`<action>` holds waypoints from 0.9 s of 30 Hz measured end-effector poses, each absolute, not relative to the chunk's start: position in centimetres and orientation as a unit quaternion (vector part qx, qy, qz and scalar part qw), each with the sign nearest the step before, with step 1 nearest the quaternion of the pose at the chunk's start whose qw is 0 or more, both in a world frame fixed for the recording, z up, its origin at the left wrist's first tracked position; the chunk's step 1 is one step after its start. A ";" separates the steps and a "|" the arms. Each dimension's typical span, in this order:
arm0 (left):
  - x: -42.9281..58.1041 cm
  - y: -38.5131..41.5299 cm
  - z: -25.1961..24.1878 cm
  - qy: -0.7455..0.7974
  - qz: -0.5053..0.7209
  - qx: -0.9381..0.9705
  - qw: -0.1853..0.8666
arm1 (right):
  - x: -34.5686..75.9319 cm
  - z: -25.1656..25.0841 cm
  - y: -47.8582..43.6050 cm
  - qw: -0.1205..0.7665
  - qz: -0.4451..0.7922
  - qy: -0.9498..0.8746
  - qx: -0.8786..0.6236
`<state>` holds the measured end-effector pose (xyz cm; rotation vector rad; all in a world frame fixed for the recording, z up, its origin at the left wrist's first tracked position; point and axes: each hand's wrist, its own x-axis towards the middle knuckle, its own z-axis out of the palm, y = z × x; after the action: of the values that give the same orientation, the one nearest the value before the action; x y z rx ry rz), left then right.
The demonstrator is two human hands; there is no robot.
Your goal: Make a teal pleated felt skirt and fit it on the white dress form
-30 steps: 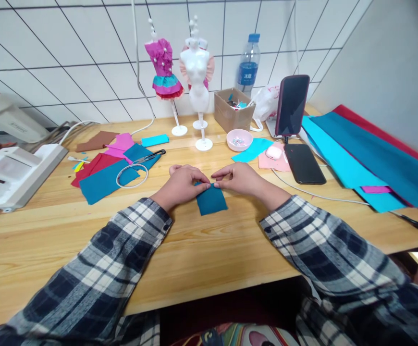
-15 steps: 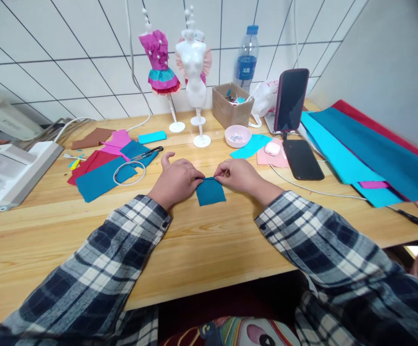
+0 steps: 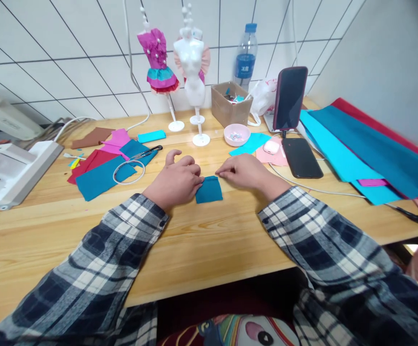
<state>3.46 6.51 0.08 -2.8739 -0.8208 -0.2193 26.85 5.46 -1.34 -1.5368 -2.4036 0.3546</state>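
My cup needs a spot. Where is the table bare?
The table is bare along the near edge, between the sleeves below the cloth, and front left between machine and left sleeve. Crowded: scraps back left, phones and sheets right.

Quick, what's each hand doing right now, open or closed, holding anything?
Left hand: closed, fingers curled onto the left edge of the teal cloth piece.
Right hand: closed, fingertips pinching the cloth's top right corner.

We stretch both arms forward, our left hand (image 3: 176,180) curled knuckles-up, our right hand (image 3: 243,171) pinching its fingertips together.
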 end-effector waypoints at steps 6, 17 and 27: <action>3.8 6.5 -0.2 -0.253 -0.081 -0.956 0.124 | 24.9 -1.6 5.7 0.172 0.193 -0.731 -0.631; 4.7 7.0 -1.7 -0.454 -0.189 -0.867 -0.074 | 24.4 -2.4 5.3 0.144 0.112 -0.820 -0.543; 5.0 7.0 -2.4 -0.448 -0.145 -0.872 -0.130 | 24.7 -2.0 5.0 0.165 0.135 -0.810 -0.546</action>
<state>5.01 7.02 -2.45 -2.9927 -1.5380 -0.4976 24.71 5.05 -2.03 -1.5550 -2.3093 0.3847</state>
